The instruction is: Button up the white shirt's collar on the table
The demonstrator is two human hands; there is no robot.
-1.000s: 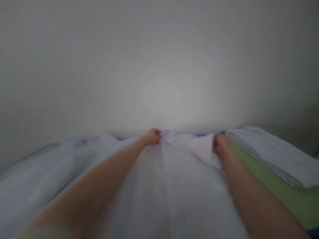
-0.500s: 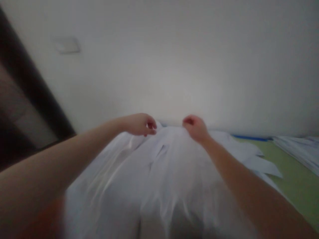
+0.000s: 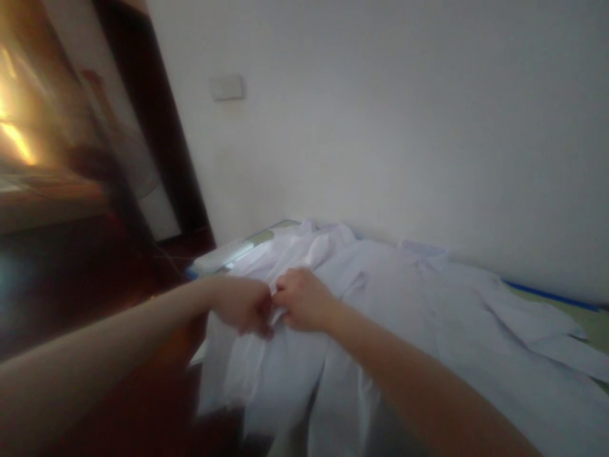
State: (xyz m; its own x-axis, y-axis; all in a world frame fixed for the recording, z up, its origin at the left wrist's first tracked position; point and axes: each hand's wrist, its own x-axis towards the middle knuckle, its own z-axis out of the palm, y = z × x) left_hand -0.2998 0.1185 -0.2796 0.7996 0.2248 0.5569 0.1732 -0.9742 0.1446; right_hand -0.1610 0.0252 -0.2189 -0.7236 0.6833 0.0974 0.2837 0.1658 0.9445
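Note:
White shirts lie spread over one another, their hems hanging past the near edge. One white shirt [image 3: 428, 304] lies flat on the right with its collar toward the wall. On the left part of the pile, my right hand [image 3: 304, 301] pinches the white cloth of another shirt [image 3: 290, 362]. Close beside it, almost touching, my left hand [image 3: 245, 308] has its fingers curled down on the same cloth. Motion smears the fingertips, and the pinched bit of cloth is mostly hidden.
Beneath the shirts is a green surface [image 3: 597, 327] with a blue edge [image 3: 552, 295], set against a white wall [image 3: 404, 127]. A switch plate [image 3: 227, 87] is on the wall. To the left are a dark door frame [image 3: 152, 114], a dark reddish floor and a bright blurred light.
The view has swung left. My hands have come from apart near the collar end by the wall to close together, nearer me, on the left part of the shirts.

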